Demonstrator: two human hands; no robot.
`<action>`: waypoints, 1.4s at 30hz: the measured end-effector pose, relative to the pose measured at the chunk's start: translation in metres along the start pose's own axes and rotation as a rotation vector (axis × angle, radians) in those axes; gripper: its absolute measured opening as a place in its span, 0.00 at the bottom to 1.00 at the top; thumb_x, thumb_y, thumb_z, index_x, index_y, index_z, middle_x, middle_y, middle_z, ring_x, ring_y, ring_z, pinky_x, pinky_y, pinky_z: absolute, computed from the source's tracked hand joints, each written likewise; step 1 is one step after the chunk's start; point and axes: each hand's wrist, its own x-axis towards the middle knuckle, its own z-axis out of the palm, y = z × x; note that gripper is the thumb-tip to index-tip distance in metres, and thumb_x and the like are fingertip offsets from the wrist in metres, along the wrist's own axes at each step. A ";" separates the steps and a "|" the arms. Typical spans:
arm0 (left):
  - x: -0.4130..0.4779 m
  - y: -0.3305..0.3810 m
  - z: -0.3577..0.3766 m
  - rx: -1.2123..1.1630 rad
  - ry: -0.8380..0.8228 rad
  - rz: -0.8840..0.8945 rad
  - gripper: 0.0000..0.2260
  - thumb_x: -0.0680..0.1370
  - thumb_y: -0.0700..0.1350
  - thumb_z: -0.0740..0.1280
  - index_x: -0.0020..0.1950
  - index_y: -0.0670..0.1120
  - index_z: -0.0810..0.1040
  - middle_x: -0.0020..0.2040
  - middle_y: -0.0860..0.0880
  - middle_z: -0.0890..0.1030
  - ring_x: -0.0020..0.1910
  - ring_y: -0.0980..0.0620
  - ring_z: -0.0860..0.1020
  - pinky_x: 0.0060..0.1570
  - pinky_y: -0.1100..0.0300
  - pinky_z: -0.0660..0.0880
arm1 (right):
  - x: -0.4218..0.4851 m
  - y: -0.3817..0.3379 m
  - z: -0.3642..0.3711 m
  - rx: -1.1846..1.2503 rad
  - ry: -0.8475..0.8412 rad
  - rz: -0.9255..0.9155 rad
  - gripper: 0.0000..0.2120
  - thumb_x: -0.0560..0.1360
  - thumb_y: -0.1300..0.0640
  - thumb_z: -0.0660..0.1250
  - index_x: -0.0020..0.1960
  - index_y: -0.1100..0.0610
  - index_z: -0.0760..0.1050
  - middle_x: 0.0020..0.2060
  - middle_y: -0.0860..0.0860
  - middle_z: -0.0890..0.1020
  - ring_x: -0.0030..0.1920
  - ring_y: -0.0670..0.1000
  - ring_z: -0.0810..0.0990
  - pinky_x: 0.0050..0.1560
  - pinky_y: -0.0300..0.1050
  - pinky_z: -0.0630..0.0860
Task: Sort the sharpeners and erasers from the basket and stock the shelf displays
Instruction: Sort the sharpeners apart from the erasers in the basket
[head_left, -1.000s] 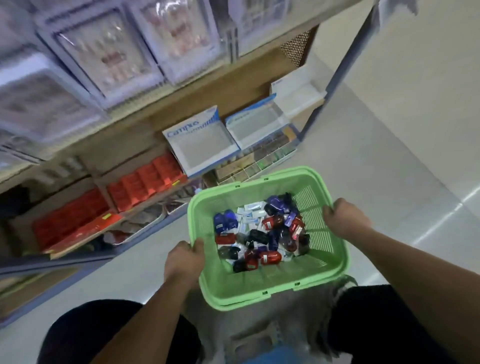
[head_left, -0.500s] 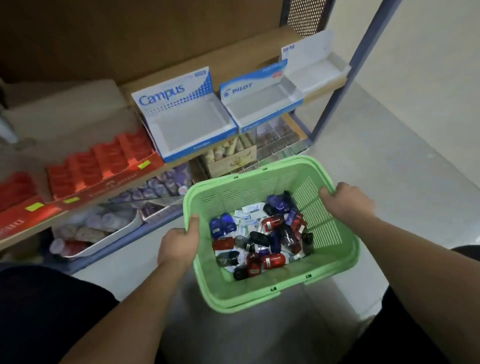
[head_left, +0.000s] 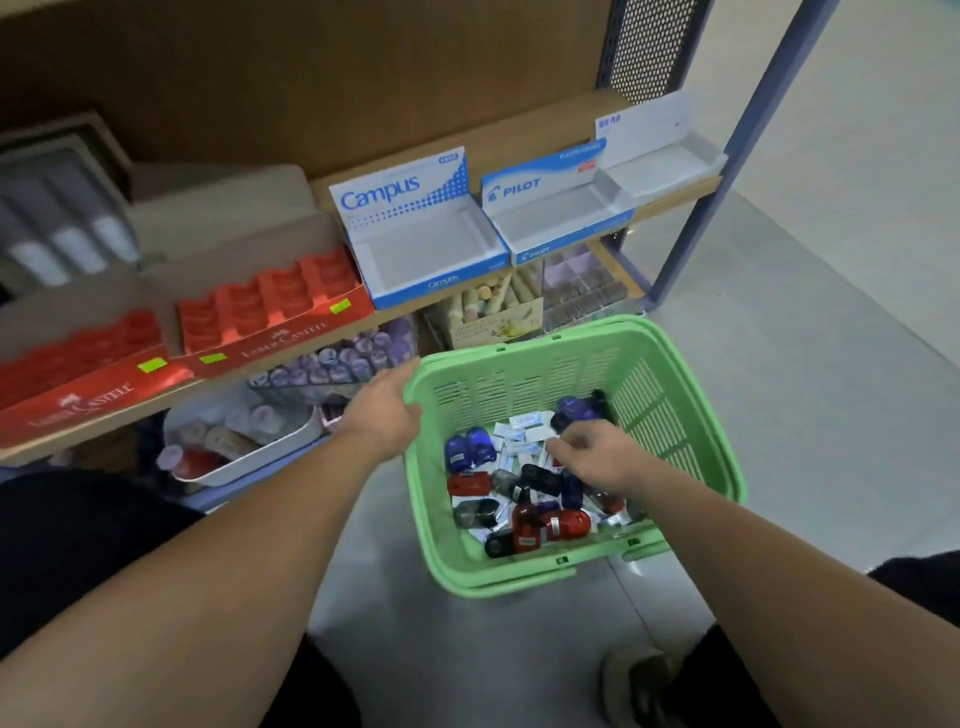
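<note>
Basket of slatted green plastic — left hand grips rim, right hand's fingers curl amid sharpeners, hold unclear.

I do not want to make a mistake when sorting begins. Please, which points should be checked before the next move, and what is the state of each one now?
1. Basket steadied: left hand grips the rim of the green basket: ok.
2. Campus box has room: it is empty, ok.
3. Pilot box has room: it is empty, ok.
4. Items separated: erasers and sharpeners lie mixed in the basket: not ok.
5. Right hand has one item pinched: fingers curled over the pile, cannot tell.
</note>
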 end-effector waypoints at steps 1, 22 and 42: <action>-0.001 0.004 -0.002 0.004 -0.008 -0.017 0.33 0.80 0.43 0.69 0.82 0.53 0.60 0.78 0.44 0.69 0.72 0.41 0.72 0.70 0.50 0.71 | -0.003 0.005 0.003 -0.020 -0.029 -0.003 0.19 0.81 0.41 0.63 0.44 0.56 0.78 0.37 0.50 0.81 0.41 0.52 0.80 0.45 0.46 0.75; 0.006 0.056 0.167 -0.031 -0.420 0.111 0.20 0.80 0.46 0.69 0.72 0.50 0.73 0.70 0.49 0.73 0.66 0.48 0.75 0.67 0.53 0.72 | 0.103 0.089 0.010 -0.002 0.127 0.136 0.28 0.79 0.46 0.68 0.76 0.50 0.67 0.69 0.56 0.74 0.66 0.59 0.72 0.72 0.50 0.66; 0.010 0.032 0.157 -0.171 -0.341 -0.121 0.23 0.78 0.35 0.68 0.71 0.52 0.76 0.62 0.49 0.80 0.48 0.54 0.76 0.47 0.61 0.72 | 0.100 0.063 0.050 0.239 0.106 0.148 0.19 0.72 0.49 0.76 0.59 0.38 0.74 0.58 0.49 0.63 0.49 0.49 0.77 0.62 0.54 0.78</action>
